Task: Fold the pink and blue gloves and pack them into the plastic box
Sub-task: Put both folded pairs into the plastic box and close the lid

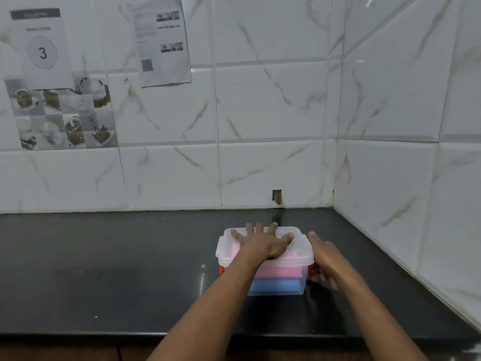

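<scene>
A clear plastic box [296, 280] with its lid [304, 246] on stands on the black counter. Folded pink gloves [276, 272] lie inside on top of folded blue gloves [276, 285], seen through the front wall. My left hand [263, 242] lies flat on the lid with fingers spread. At the box's right end my right hand [326, 261] has its fingers curled by the red latch [310, 269]. A second red latch [221, 269] shows on the left end.
The black counter [104, 269] runs left from the box to the front edge. White marble-look tiled walls [273, 113] meet in a corner behind and to the right. Printed papers [161, 43] hang on the back wall.
</scene>
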{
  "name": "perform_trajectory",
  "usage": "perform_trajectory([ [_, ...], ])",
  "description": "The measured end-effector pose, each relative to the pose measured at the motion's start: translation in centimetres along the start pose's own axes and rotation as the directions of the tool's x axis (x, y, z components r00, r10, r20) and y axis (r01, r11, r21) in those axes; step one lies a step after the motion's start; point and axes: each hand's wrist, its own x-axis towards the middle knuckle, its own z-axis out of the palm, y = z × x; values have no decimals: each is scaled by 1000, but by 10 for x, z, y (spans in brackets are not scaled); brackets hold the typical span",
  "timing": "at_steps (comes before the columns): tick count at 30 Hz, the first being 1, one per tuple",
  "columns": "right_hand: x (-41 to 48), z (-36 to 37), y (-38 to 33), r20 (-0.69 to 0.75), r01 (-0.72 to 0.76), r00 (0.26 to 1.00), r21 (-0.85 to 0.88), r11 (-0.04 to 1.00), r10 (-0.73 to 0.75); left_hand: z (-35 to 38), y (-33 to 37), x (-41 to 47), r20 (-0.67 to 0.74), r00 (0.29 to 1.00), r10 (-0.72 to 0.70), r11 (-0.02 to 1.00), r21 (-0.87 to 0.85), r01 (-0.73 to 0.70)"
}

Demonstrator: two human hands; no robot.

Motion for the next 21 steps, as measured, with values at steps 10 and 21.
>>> perform_trajectory([
  [10,10,-9,2,-28,6,1000,138,990,-2,2,1,2,2,1000,4,1000,19,-4],
  [21,5,12,-37,-95,-8,992,-683,730,-78,3,1,2,-8,1000,3,999,37,-3],
])
